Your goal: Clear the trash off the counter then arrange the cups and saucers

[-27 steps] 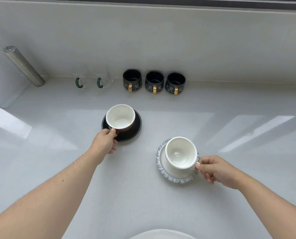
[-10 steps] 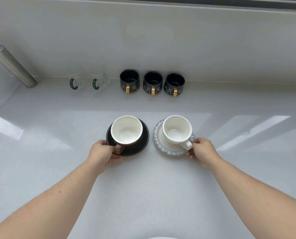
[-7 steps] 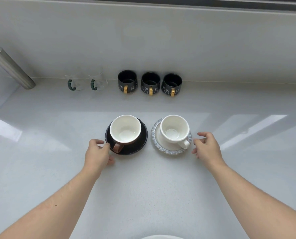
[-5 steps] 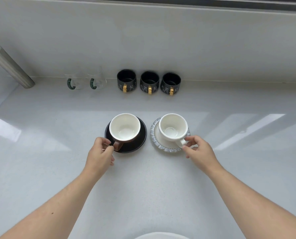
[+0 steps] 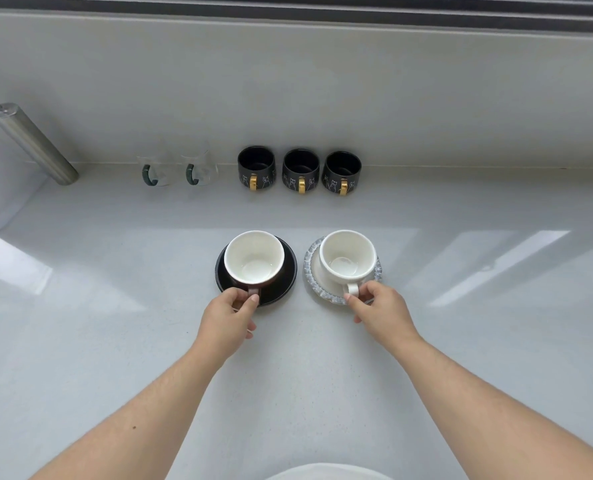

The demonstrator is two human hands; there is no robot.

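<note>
A brown cup with a white inside (image 5: 254, 258) stands on a black saucer (image 5: 286, 285) at the counter's middle. Right beside it a white cup (image 5: 347, 257) rests on a clear glass saucer (image 5: 310, 268). Both handles point toward me. My left hand (image 5: 227, 323) pinches the brown cup's handle between thumb and fingers. My right hand (image 5: 381, 311) pinches the white cup's handle the same way. Both cups are upright and empty.
Along the back wall stand three black mugs with gold handles (image 5: 300, 171) and, left of them, two clear glass mugs with green handles (image 5: 177, 169). A slanted steel cylinder (image 5: 33, 143) rises at the far left. The pale counter (image 5: 461, 341) spreads around.
Both saucers with cups were slid together to sit side by side. My hands let go for a moment, then closed on the two handles and turned them toward me.
</note>
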